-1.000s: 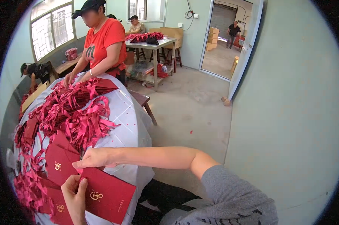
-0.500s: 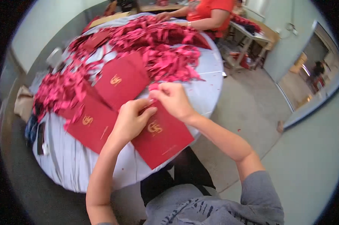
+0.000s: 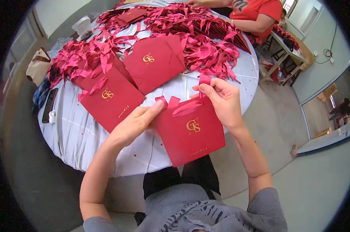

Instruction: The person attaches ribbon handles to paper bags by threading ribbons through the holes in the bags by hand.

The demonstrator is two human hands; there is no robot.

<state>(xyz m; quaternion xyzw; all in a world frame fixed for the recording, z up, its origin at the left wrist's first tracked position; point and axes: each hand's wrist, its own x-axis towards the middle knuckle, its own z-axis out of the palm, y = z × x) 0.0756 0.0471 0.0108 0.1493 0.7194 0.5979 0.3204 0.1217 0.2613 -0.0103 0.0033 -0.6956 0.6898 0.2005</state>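
"Red gift bag: where is it hanging?"

"Between the left hand and the right hand, partly overhanging the near edge of the white-covered table."

"Go left to right, then."

"A dark phone is lying beside a white object, too small to make out. A second red bag is lying flat, its upper part meeting a heap of pink ribbons. A third red bag is resting farther back."

"And the left hand itself?"

"Its thumb is pinching the bag's upper left corner; the other fingers are hiding behind, so I cannot tell how they are curling."

"The right?"

"It is pinching a raised ribbon loop, fingers curling in and covering the bag's upper right corner."

"Anything beyond?"

"A co-worker in red is reaching over the far side, the view's upper edge cutting off the head."
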